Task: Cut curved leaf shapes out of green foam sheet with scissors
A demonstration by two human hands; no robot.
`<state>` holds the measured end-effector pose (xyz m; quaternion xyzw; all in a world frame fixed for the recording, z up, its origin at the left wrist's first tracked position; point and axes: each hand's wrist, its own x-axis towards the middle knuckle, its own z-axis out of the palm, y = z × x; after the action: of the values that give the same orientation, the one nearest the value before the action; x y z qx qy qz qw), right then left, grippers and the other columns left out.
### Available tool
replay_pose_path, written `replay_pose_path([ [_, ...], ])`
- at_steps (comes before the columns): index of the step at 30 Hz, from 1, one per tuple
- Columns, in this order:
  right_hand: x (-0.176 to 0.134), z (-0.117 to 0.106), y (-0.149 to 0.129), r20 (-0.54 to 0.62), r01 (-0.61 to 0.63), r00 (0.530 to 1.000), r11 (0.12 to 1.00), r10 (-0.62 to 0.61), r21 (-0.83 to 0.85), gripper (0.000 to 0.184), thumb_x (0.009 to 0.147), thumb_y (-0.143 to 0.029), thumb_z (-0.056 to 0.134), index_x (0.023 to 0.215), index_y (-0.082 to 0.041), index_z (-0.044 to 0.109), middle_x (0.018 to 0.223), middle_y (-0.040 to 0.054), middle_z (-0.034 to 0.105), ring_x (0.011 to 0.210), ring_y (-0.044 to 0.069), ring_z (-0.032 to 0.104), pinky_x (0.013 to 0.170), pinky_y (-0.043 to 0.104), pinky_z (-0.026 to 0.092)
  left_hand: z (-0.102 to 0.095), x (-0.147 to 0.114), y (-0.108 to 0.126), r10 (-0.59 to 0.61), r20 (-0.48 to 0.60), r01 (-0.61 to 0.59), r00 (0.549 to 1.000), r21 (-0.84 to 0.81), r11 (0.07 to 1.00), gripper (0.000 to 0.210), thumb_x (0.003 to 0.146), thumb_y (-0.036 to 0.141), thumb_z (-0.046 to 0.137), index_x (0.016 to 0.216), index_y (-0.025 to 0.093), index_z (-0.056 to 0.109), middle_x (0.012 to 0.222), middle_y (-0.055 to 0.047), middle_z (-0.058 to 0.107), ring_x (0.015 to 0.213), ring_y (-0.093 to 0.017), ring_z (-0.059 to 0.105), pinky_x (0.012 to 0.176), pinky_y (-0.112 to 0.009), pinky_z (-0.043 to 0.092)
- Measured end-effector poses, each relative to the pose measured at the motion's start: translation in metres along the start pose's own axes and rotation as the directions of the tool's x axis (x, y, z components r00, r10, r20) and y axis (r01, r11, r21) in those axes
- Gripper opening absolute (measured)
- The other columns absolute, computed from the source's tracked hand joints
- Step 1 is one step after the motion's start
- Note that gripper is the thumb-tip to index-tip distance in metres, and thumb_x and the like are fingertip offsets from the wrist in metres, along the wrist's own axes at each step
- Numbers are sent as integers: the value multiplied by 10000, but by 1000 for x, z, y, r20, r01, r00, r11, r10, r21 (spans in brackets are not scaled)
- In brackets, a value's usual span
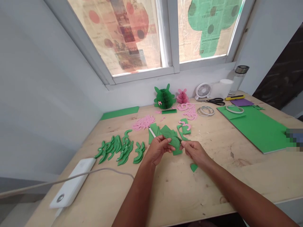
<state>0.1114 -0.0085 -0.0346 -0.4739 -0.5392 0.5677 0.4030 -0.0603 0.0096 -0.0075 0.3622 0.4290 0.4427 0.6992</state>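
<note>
My left hand (161,146) is closed on a piece of green paper (174,142), which has a curved outline on it. At its right edge my right hand (193,150) pinches the same paper between thumb and finger; any small thing in that pinch is hidden. Green paper scraps (165,130) lie just beyond my hands, with a white pen-like stick (152,132) on them. A small green offcut (193,167) rests on the table below my right hand. Stacks of curved green paper cutouts (125,153) sit to the left.
Pink paper cutouts (143,122) lie behind my hands, near green (165,98) and pink (182,96) honeycomb paper figures. Scissors (216,101), tape rolls (205,110), a yellow cutter (234,97) and green sheets (258,130) are at right. A white power bank (74,183) with a cable stands left.
</note>
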Motion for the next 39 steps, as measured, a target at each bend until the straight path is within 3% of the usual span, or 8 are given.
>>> replay_pose_path([
  [12, 2, 0, 3, -11, 6, 1000, 1000, -6, -4, 493, 768, -615, 472, 669, -146, 588, 393, -88, 286, 381, 70, 211, 393, 229, 156, 1, 1, -1, 6, -6, -6, 1000, -17, 1000, 242, 614, 256, 747, 715, 141, 559, 567, -22, 653, 482, -142, 626, 457, -209, 430],
  [24, -1, 0, -3, 49, -14, 999, 999, 12, 37, 500, 784, -621, 451, 650, -154, 573, 384, -82, 315, 354, 70, 218, 370, 220, 173, 2, -1, -1, -10, 79, 16, 997, -80, 997, 206, 646, 249, 720, 687, 145, 547, 530, 2, 611, 418, -97, 562, 411, -182, 383],
  [33, -2, 0, -7, 38, 26, 999, 1000, -25, -10, 518, 793, -616, 421, 487, -201, 376, 394, -64, 303, 381, 75, 233, 387, 229, 174, 5, -3, -4, -42, 169, 51, 985, -48, 998, 175, 664, 266, 711, 647, 134, 598, 458, -12, 594, 387, -94, 524, 395, -182, 337],
  [39, -3, 0, -11, 50, 30, 998, 999, -28, -44, 495, 793, -601, 397, 507, -198, 384, 411, -60, 318, 394, 75, 232, 402, 232, 168, 8, -4, -5, -79, 185, 74, 980, 34, 997, 228, 642, 309, 723, 581, 106, 640, 458, -60, 613, 379, -95, 494, 405, -211, 334],
])
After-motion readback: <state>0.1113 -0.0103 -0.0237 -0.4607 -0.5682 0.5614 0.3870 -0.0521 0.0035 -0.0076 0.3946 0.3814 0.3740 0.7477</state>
